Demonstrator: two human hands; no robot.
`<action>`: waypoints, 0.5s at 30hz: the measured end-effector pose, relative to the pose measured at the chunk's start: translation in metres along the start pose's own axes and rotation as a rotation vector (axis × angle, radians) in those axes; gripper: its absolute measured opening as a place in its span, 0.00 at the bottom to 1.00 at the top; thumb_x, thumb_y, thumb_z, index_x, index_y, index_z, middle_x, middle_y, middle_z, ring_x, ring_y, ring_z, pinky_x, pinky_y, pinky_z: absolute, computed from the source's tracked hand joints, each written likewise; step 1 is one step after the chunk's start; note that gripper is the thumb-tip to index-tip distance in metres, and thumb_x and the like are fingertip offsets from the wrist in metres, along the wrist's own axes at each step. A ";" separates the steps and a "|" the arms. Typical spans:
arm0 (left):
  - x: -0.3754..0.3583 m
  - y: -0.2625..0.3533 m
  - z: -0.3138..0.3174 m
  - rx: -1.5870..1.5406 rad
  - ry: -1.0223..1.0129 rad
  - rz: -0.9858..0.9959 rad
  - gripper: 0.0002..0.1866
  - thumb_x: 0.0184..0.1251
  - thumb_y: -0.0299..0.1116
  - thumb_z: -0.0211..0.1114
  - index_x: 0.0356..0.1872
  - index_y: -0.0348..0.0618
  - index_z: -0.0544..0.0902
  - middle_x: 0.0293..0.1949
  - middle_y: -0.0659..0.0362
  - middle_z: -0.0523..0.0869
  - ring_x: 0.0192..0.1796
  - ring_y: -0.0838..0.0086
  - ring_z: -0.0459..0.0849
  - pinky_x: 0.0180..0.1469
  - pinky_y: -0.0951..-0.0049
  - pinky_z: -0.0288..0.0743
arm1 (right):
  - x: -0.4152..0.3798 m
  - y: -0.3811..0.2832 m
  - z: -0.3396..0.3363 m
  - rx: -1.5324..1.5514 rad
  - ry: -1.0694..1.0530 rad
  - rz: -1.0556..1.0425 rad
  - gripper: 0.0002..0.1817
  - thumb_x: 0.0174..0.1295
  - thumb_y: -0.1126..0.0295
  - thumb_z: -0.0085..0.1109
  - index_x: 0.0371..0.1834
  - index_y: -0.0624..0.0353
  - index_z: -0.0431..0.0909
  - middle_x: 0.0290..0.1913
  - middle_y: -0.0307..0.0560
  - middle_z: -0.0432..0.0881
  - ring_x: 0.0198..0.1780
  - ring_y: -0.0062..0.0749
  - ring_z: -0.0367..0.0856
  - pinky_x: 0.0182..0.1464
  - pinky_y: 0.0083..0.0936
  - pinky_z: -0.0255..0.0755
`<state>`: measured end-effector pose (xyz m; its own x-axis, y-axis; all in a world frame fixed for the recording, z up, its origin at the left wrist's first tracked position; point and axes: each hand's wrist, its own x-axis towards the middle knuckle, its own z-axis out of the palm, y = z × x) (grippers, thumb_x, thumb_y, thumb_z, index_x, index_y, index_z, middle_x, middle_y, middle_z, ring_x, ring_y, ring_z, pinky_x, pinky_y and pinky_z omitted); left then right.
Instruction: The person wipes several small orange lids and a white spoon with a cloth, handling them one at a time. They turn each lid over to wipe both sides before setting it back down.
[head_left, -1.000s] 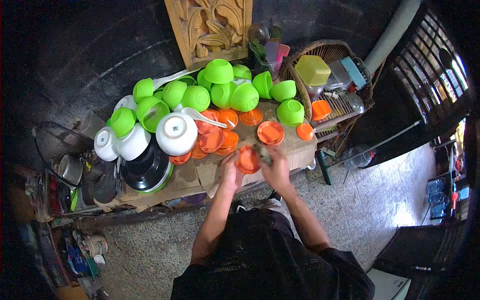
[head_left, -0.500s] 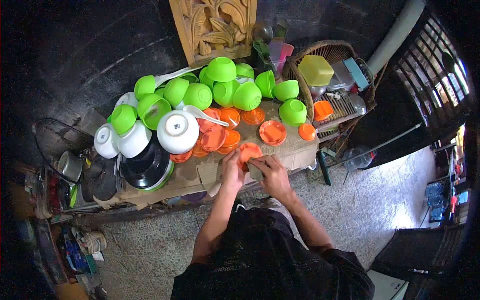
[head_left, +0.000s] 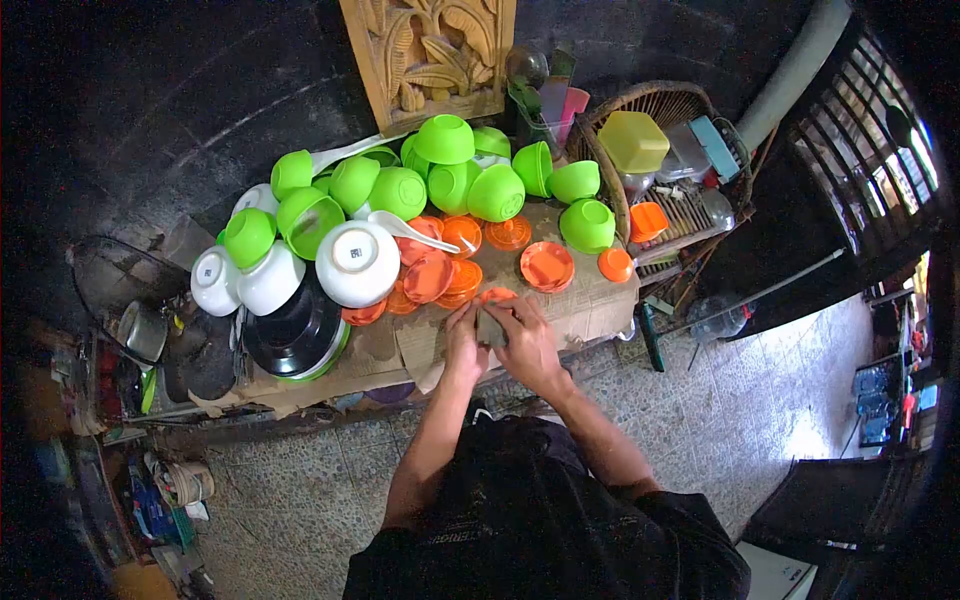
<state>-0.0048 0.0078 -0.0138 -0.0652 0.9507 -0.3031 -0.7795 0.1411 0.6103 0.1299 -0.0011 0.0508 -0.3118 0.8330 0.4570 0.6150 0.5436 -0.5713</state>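
Note:
Close in front of me, my left hand [head_left: 464, 342] grips the left edge of a small orange saucer [head_left: 498, 295], which my hands mostly cover. My right hand [head_left: 526, 345] is closed on a grey-green cloth [head_left: 492, 328] and presses it over the saucer. Just beyond my hands lie several more orange saucers [head_left: 428, 277], some stacked or overlapping. One orange saucer [head_left: 547, 266] lies apart to the right. A white spoon [head_left: 415, 230] rests across the pile, beside an upturned white bowl [head_left: 357, 263].
Upturned and tilted green bowls [head_left: 496, 193] are heaped along the back of the cardboard-covered table [head_left: 590, 300]. A black basin [head_left: 292, 338] sits at the left under white bowls. At the right stands a wicker rack [head_left: 652, 95] with plastic containers. A carved wooden panel [head_left: 430, 60] leans behind.
My right hand has moved left and slightly up with the cloth, covering more of the saucer. My left hand has stayed nearly in place.

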 end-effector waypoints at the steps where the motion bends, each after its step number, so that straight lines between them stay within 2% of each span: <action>1: -0.002 0.002 0.002 -0.002 0.003 0.001 0.15 0.85 0.37 0.58 0.60 0.38 0.83 0.51 0.56 0.89 0.51 0.66 0.90 0.55 0.62 0.86 | -0.004 -0.003 0.000 0.029 -0.027 -0.011 0.31 0.42 0.79 0.74 0.57 0.58 0.88 0.51 0.50 0.84 0.55 0.52 0.83 0.58 0.44 0.80; 4: -0.009 0.007 0.008 -0.002 -0.028 -0.038 0.13 0.83 0.35 0.59 0.58 0.39 0.83 0.51 0.55 0.89 0.54 0.66 0.90 0.58 0.60 0.84 | -0.019 0.000 -0.004 0.072 -0.046 -0.079 0.31 0.41 0.78 0.74 0.56 0.57 0.88 0.51 0.49 0.85 0.54 0.52 0.83 0.59 0.43 0.80; 8: -0.015 0.016 0.018 0.003 -0.024 -0.039 0.17 0.85 0.37 0.57 0.60 0.35 0.83 0.56 0.51 0.89 0.56 0.63 0.90 0.60 0.59 0.86 | -0.029 0.007 -0.027 0.085 -0.137 -0.041 0.31 0.43 0.80 0.71 0.58 0.57 0.87 0.53 0.50 0.84 0.55 0.52 0.83 0.59 0.43 0.81; 13: -0.016 0.021 0.016 -0.054 -0.086 -0.050 0.19 0.85 0.40 0.58 0.63 0.34 0.81 0.59 0.50 0.88 0.60 0.62 0.89 0.64 0.55 0.84 | -0.025 0.027 -0.028 0.003 0.135 0.059 0.33 0.44 0.82 0.70 0.60 0.54 0.86 0.53 0.53 0.84 0.55 0.54 0.83 0.59 0.44 0.80; 15: -0.022 0.026 0.019 -0.060 -0.186 -0.057 0.21 0.84 0.41 0.60 0.64 0.34 0.81 0.59 0.50 0.88 0.60 0.62 0.89 0.66 0.54 0.83 | -0.017 0.030 -0.026 0.020 0.122 0.086 0.31 0.45 0.82 0.70 0.59 0.55 0.86 0.52 0.55 0.84 0.55 0.57 0.83 0.59 0.46 0.79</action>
<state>-0.0114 -0.0041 0.0230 0.0925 0.9770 -0.1921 -0.8149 0.1851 0.5493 0.1727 -0.0014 0.0440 -0.1673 0.8588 0.4843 0.6206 0.4734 -0.6251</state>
